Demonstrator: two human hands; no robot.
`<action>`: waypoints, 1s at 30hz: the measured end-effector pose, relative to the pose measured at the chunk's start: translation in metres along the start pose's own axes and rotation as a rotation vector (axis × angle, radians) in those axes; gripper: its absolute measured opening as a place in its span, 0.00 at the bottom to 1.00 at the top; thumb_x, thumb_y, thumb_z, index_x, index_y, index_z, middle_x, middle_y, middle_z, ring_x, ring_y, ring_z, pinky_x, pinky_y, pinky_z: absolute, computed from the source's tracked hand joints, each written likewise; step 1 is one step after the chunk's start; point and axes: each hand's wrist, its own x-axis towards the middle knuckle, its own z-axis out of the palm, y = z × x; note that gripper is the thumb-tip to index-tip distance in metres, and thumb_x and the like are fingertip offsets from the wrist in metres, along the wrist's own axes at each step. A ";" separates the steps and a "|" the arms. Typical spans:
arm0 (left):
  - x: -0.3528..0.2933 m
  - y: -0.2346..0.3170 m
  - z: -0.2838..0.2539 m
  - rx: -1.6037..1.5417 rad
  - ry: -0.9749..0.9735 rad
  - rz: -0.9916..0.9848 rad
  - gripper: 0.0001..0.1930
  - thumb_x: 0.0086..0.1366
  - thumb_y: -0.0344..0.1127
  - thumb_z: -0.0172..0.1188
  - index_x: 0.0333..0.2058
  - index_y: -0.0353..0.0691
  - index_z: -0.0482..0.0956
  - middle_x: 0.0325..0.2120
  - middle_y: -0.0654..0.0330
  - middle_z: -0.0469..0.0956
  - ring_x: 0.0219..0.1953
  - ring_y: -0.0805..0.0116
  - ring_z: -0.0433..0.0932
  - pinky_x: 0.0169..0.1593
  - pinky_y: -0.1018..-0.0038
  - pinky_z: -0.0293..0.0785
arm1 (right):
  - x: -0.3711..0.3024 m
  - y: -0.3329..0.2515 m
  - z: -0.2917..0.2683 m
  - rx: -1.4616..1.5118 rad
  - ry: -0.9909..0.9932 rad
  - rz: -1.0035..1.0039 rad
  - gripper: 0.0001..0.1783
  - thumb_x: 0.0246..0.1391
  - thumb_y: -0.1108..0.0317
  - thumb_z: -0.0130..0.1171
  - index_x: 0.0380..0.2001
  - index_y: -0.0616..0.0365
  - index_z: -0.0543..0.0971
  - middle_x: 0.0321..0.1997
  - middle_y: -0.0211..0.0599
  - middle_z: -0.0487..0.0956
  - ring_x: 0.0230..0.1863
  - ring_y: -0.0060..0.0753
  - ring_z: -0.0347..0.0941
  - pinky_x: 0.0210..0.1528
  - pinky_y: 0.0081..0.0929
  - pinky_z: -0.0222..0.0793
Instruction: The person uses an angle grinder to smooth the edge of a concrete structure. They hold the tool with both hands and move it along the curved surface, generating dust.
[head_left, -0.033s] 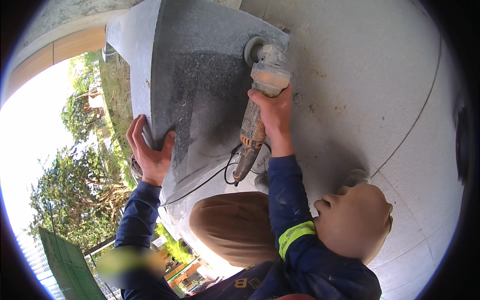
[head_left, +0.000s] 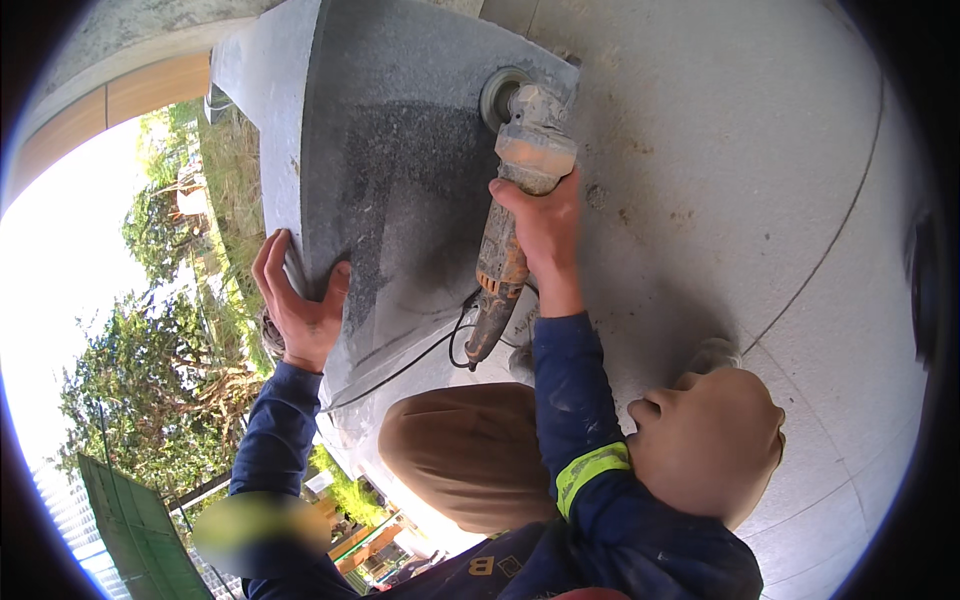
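Note:
My right hand (head_left: 541, 224) is wrapped round the body of a dusty orange and grey angle grinder (head_left: 504, 262). The grinder's round disc (head_left: 503, 98) is against or very close to the dark face of a grey stone slab (head_left: 420, 65), near its far right corner. Contact under the disc is hidden. My left hand (head_left: 303, 308) lies over the slab's left edge, fingers stretched along the pale side and thumb apart on the dark face. A black power cord (head_left: 400, 372) loops from the grinder's tail and runs left below the slab.
Pale concrete floor (head_left: 760, 200) with a curved joint line spreads to the right. My bent knee (head_left: 460, 440) in brown trousers is close below the grinder. Green shrubs (head_left: 150, 370) and a green panel (head_left: 135, 530) stand beyond the left edge.
The grinder and my right hand have shifted slightly left and toward the far side across the slab. My left hand has stayed in place.

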 end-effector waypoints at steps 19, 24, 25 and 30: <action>0.002 0.005 0.001 -0.030 0.020 -0.029 0.39 0.56 0.39 0.74 0.63 0.33 0.66 0.58 0.44 0.67 0.62 0.44 0.68 0.65 0.54 0.65 | 0.007 -0.004 -0.002 -0.122 0.039 -0.077 0.40 0.41 0.63 0.76 0.54 0.65 0.65 0.45 0.50 0.80 0.44 0.44 0.80 0.47 0.38 0.76; -0.002 0.003 0.003 -0.049 0.019 -0.026 0.39 0.55 0.39 0.75 0.62 0.33 0.66 0.58 0.44 0.67 0.62 0.44 0.68 0.65 0.55 0.65 | 0.004 -0.012 0.004 -0.105 0.032 -0.130 0.41 0.40 0.62 0.76 0.54 0.66 0.65 0.44 0.51 0.81 0.43 0.47 0.81 0.47 0.40 0.76; -0.001 0.004 0.000 -0.038 0.014 -0.031 0.39 0.55 0.39 0.75 0.62 0.33 0.66 0.58 0.44 0.67 0.62 0.44 0.68 0.65 0.55 0.65 | 0.009 -0.010 0.001 -0.110 0.045 -0.100 0.41 0.40 0.62 0.76 0.54 0.66 0.65 0.44 0.51 0.81 0.43 0.47 0.81 0.48 0.40 0.76; 0.002 0.005 0.000 -0.046 0.011 -0.036 0.39 0.55 0.39 0.75 0.62 0.34 0.66 0.58 0.45 0.67 0.62 0.44 0.68 0.65 0.55 0.65 | 0.036 0.010 -0.023 -0.014 0.075 0.030 0.40 0.44 0.68 0.75 0.57 0.64 0.65 0.50 0.45 0.78 0.47 0.38 0.78 0.49 0.36 0.75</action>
